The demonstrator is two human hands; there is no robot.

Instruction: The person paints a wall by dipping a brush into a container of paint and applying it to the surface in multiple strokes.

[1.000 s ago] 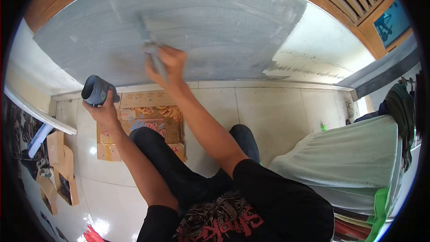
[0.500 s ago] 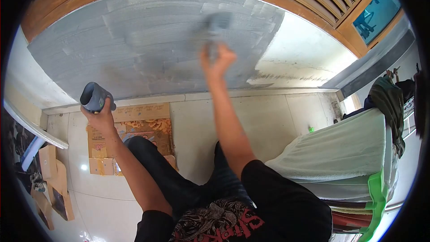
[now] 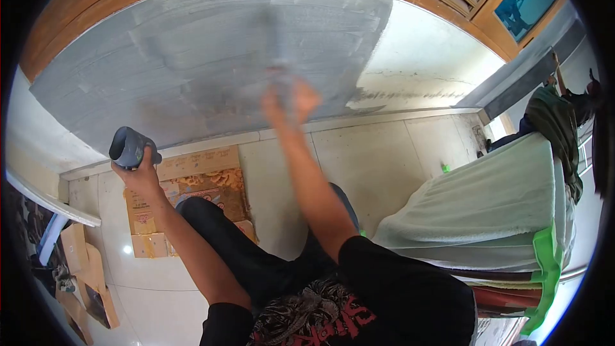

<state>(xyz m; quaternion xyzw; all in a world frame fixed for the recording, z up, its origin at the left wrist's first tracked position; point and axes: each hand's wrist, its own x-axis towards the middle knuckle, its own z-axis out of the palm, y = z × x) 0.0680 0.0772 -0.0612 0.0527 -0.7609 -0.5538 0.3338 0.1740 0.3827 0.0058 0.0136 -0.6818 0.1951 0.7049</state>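
Observation:
My left hand [image 3: 139, 178] is wrapped round a dark grey container [image 3: 130, 147], tilted so that its opening faces left, above the floor near the wall's foot. My right hand [image 3: 291, 101] is closed on the handle of a paintbrush [image 3: 272, 35]; both are smeared by motion. The brush is at the wall's grey-coated area [image 3: 198, 38], which shows streaky strokes. Right of that coat, a white stretch of wall [image 3: 435, 57] shows a dark stained band low down.
Flattened cardboard [image 3: 208, 160] lies on the tiled floor [image 3: 359, 154] by my knees. A rack draped with a pale cloth [image 3: 474, 198] stands at right, with a green plastic edge [image 3: 544, 275]. Another person's arm [image 3: 559, 75] shows beyond it. Cardboard pieces [image 3: 86, 263] are at left.
My right hand and the paintbrush have moved left and the hand sits lower. My left hand still holds the container. The view has shifted slightly.

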